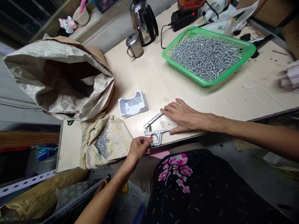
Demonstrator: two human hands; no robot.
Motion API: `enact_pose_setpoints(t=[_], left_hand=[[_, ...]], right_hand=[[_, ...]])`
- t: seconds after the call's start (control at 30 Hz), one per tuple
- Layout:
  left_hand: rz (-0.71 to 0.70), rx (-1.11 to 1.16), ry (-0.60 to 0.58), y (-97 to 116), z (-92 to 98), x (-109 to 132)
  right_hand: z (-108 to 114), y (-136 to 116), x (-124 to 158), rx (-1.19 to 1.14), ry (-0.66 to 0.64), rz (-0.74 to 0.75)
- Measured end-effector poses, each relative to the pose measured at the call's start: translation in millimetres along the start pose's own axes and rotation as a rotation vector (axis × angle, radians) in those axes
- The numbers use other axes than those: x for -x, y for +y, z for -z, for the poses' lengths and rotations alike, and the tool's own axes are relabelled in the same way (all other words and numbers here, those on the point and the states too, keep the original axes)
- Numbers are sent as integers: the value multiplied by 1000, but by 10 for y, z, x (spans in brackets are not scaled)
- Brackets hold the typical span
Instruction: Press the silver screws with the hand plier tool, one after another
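Note:
A metal hand press tool (156,129) with two long handles lies at the near edge of the pale wooden table (210,90). My right hand (181,116) rests on its handles, fingers stretched over them. My left hand (139,148) is pinched at the tool's jaw, near a small red part; what it holds is too small to make out. Left of it lies a yellowish cloth (105,141) with several small metal pieces on it. A small white tray (132,104) with a few metal pieces sits just beyond the tool.
A green basket (245,51) full of small metal pins stands at the back right. A big open paper sack (58,77) fills the left. A steel mug (135,45), a kettle (142,20) and a charger (183,17) stand at the back. Someone's blurred sleeve (291,77) shows far right.

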State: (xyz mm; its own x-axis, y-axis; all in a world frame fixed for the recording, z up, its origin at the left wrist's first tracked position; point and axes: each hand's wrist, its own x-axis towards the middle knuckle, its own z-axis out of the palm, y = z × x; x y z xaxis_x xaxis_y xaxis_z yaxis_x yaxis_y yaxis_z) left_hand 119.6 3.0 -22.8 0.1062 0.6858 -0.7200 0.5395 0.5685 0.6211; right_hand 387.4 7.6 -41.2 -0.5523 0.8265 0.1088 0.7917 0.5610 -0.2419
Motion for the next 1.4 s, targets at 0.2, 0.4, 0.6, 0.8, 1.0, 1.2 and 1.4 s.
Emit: enact_pose_setpoints(t=[0.2, 0.4, 0.6, 0.8, 1.0, 1.2, 1.4], left_hand=[[-331, -412, 173, -35, -21, 121], [-1012, -858, 211, 183, -311, -24], [-1076, -1058, -43, 439, -328, -323], [-1026, -1095, -22, 460, -351, -294], [-991, -1017, -37, 471, -362, -316], [-1007, -984, -81, 621, -300, -328], [-994, -1076, -9, 629, -329, -262]], right_hand=[[69, -83, 49, -25, -41, -6], [-7, -189, 109, -89, -11, -60], [72, -245, 203, -93, -35, -133], [79, -303, 221, -99, -59, -165], [88, -319, 156, -149, -116, -203], [160, -245, 148, -169, -50, -165], [170, -197, 87, -148, -50, -160]])
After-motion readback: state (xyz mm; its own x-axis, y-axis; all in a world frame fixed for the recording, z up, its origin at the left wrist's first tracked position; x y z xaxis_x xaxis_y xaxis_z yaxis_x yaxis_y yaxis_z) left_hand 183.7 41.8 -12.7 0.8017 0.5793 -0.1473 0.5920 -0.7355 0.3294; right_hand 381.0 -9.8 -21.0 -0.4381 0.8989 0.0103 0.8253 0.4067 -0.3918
